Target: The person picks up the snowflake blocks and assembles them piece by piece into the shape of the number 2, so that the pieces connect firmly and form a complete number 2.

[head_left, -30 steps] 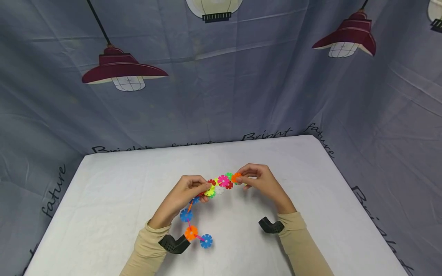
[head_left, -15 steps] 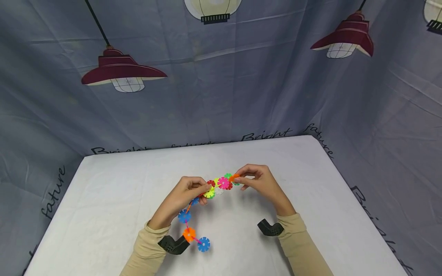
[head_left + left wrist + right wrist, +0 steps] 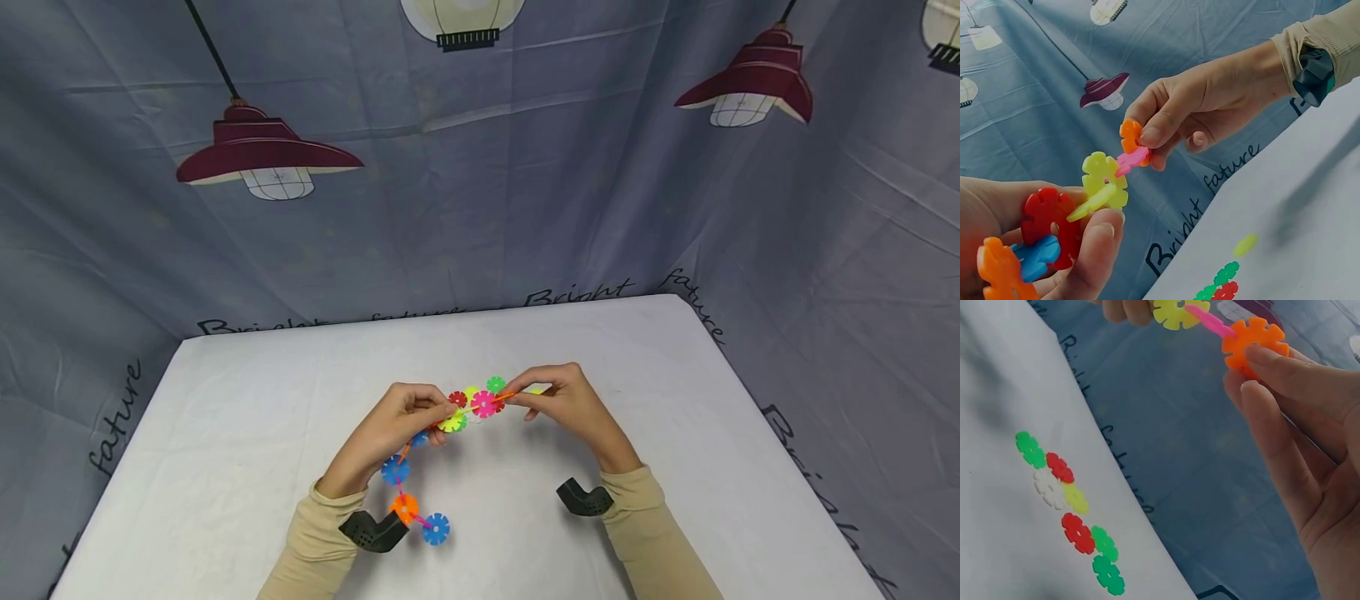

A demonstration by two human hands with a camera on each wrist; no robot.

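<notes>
My left hand [image 3: 401,417] holds a chain of notched snowflake discs, pinching it near a yellow disc [image 3: 1100,178] and a red disc [image 3: 1044,215]. From there, blue disc [image 3: 396,469] and orange disc [image 3: 405,507] links trail toward me, ending in another blue disc [image 3: 436,529]. A pink disc [image 3: 1210,320], seen edge-on in the right wrist view, joins the yellow disc to an orange disc [image 3: 1266,334]. Thumb and fingers of my right hand [image 3: 566,404] pinch that orange disc. The left fingers hide part of the chain.
Several loose discs lie flat on the white table [image 3: 247,442] beyond the chain, among them a white disc [image 3: 1049,489], a red disc [image 3: 1077,532] and a green disc [image 3: 1109,575]. A grey printed curtain [image 3: 450,208] hangs behind the table.
The orange disc in my right hand has turned from face-on to nearly edge-on in the head view. That hand has shifted slightly left and nearer, and the chain's trailing end has moved slightly left.
</notes>
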